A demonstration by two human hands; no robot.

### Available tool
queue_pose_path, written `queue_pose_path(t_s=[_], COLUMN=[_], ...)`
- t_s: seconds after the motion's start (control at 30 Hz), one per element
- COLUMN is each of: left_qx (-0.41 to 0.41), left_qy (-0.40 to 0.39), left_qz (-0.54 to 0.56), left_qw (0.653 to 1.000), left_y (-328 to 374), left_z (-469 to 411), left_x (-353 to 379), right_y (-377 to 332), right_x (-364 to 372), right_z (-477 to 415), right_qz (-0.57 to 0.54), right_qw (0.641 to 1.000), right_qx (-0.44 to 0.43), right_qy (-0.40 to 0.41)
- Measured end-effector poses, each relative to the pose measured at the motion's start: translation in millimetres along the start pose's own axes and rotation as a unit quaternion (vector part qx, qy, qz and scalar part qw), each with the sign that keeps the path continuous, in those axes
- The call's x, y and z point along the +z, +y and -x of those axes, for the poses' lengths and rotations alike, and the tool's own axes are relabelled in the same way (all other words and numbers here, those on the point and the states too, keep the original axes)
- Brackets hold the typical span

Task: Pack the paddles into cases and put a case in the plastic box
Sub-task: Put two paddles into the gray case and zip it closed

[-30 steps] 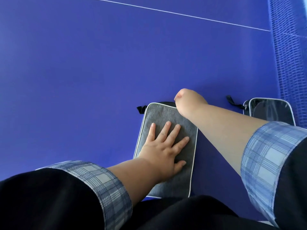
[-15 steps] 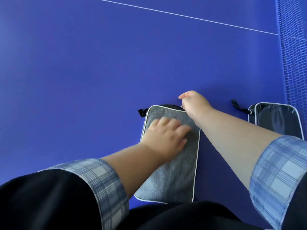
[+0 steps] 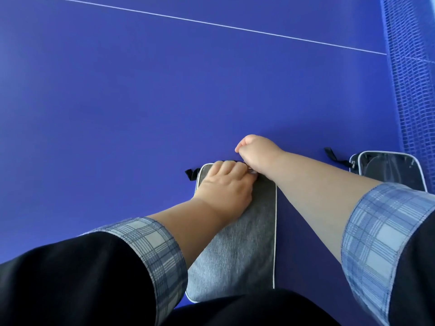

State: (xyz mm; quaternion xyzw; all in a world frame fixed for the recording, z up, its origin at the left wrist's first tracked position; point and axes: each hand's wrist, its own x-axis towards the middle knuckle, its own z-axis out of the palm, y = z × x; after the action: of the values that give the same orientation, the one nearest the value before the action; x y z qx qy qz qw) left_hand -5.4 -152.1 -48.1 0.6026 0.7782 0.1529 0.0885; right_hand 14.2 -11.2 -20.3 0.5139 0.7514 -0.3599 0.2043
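the grey case (image 3: 247,243) is lying flat on the blue table (image 3: 141,102), at its near edge, right in front of the person. the left hand (image 3: 223,184) is resting on the case's far end, fingers curling over that edge and gripping it. the right hand (image 3: 256,154) is sitting just behind, touching the same edge, fingers balled tight (whether they are pinching a zip pull i cannot tell). a black strap (image 3: 191,174) is sticking out at the far left corner. a second case (image 3: 386,170) with a clear front is lying apart to the right, beside the net (image 3: 409,78).
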Motion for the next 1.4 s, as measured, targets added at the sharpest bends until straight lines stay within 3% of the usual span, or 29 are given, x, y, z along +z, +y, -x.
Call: queue_pose_path(t_s=[0.13, 0.3, 0.43, 0.63, 0.87, 1.1, 1.23, 1.33, 1.4], left_qx=[0.059, 0.074, -0.014, -0.176, -0.132, -0.162, -0.179, -0.24, -0.274], left_qy=[-0.024, -0.069, -0.016, -0.047, -0.1, -0.074, -0.084, -0.097, -0.159], left_qz=[0.023, 0.038, 0.069, 0.045, 0.049, 0.078, 0.127, 0.18, 0.212], left_qw=[0.998, 0.994, 0.997, 0.982, 0.985, 0.981, 0.972, 0.949, 0.925], left_y=[-2, -2, -4, -10, -23, -26, -33, -37, -39], left_z=[1, 4, 8, -4, -7, -6, -17, -32, -48], left_x=[-1, -5, -7, -7, -10, -7, -12, -22, -29], right_y=[-7, -8, 12, 20, 6, -11, 0, 3, 7], right_x=[0, 3, 0, 1, 0, 3, 1, 5, 6], right_z=[-5, -9, -9, -9, -6, -2, 0, 1, 3], right_qz=[0.103, 0.107, -0.065, -0.091, -0.077, 0.077, -0.007, -0.053, -0.092], right_qw=[0.992, 0.991, 0.998, 0.996, 0.997, 0.995, 0.995, 0.995, 0.993], right_qx=[-0.066, -0.08, 0.003, 0.001, 0.008, -0.061, -0.085, -0.077, -0.072], right_qy=[-0.027, -0.033, -0.012, 0.014, -0.003, -0.032, -0.045, -0.046, -0.01])
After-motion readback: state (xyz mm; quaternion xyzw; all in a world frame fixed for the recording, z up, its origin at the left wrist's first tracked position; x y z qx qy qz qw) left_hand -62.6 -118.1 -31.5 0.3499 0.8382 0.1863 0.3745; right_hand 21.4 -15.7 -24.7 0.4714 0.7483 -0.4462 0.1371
